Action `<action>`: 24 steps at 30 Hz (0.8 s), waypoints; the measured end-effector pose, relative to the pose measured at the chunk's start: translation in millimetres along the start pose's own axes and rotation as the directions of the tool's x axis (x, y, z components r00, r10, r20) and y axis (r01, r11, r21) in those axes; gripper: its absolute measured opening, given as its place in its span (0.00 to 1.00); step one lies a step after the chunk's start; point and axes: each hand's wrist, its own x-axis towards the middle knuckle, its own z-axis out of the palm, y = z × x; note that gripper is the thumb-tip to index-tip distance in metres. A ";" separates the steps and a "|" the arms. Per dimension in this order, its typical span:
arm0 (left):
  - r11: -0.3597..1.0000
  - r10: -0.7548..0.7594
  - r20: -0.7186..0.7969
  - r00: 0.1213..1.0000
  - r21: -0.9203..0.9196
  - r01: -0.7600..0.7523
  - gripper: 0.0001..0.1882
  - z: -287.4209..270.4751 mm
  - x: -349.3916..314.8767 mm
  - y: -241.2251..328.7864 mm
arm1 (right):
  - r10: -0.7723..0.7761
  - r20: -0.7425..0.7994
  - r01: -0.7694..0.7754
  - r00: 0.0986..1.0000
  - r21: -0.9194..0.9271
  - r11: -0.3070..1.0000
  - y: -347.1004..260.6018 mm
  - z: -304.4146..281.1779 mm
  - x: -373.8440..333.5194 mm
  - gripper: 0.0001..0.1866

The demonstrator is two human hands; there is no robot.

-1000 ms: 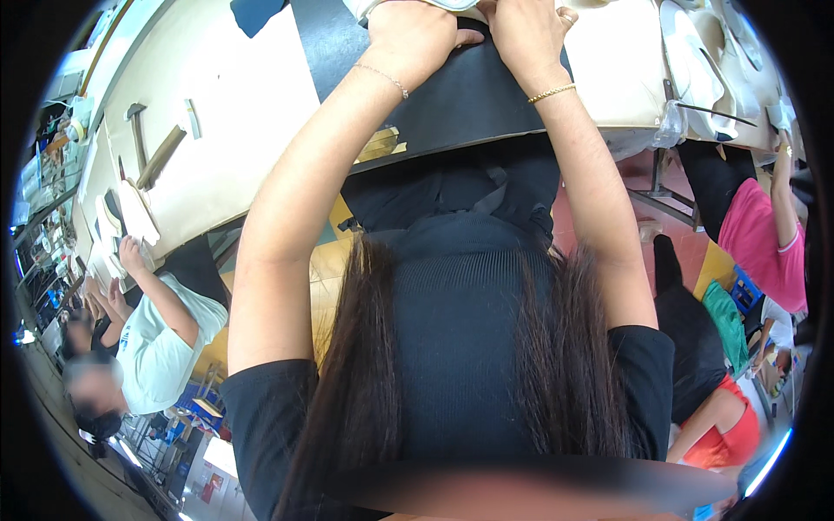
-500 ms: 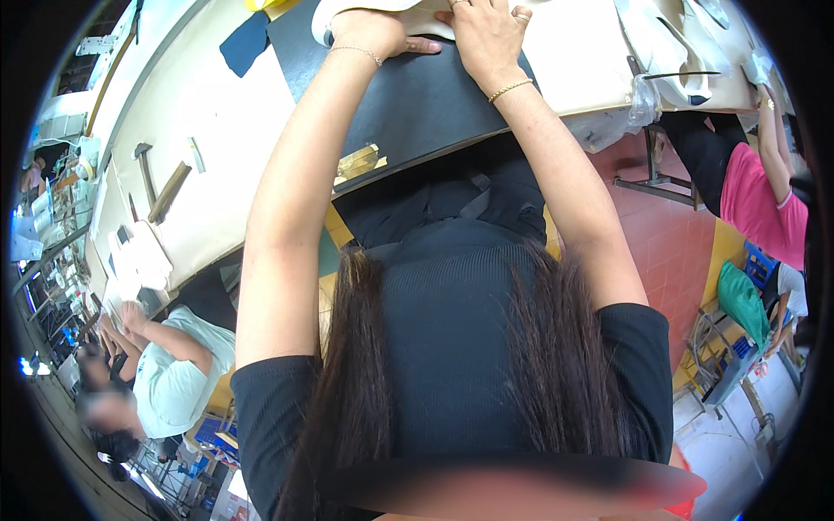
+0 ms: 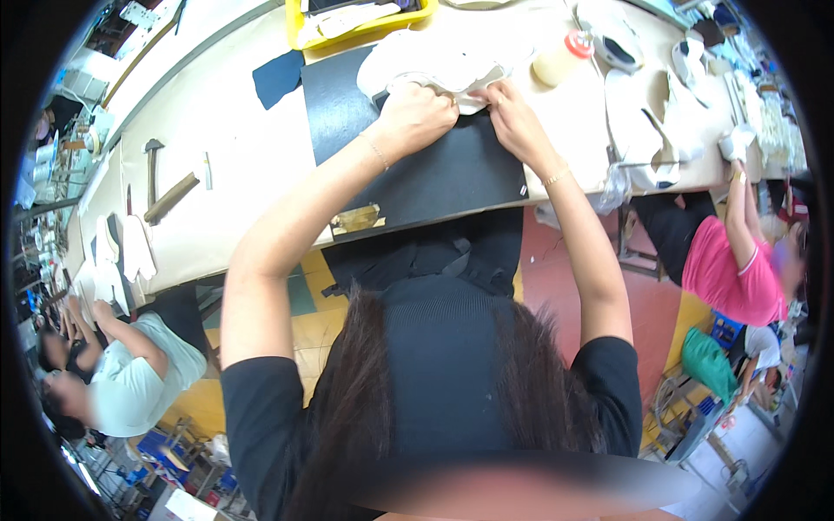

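Nearest me, a patch of brown tape (image 3: 357, 219) sticks to the front edge of a black board (image 3: 417, 178). At the board's right side is a small white label (image 3: 524, 190) with dark marks, too tiny to read from where I stand. Over the board, the left hand (image 3: 421, 117) has its fingers curled and pressed together, gripping the near edge of a white piece (image 3: 426, 65); I can't tell exactly where the tips meet. The right hand (image 3: 517, 126) pinches the piece's right end between thumb and forefinger. That soft piece lies across the board's far part. Left of the board, a hammer (image 3: 151, 174) lies near a brown wooden stick (image 3: 172, 198). Further off are a dark blue scrap (image 3: 277, 80), a red-capped bottle (image 3: 556, 65) and a yellow tray (image 3: 426, 12).
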 end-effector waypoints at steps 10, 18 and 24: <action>0.743 -0.293 0.110 0.950 -0.599 0.299 0.12 -75.1 -73.3 -22.3 | -0.143 0.210 0.098 0.967 0.210 0.973 -60.2 -32.1 48.4 0.11; 0.502 -0.502 0.092 0.860 -0.779 0.376 0.13 -57.4 -89.8 9.1 | -0.070 0.284 -0.014 0.956 0.284 0.959 -71.6 -24.6 40.8 0.13; 0.526 -0.492 0.072 0.868 -0.770 0.362 0.12 -56.6 -83.0 8.3 | -0.101 0.289 0.031 0.952 0.235 0.972 -63.1 -26.1 38.1 0.11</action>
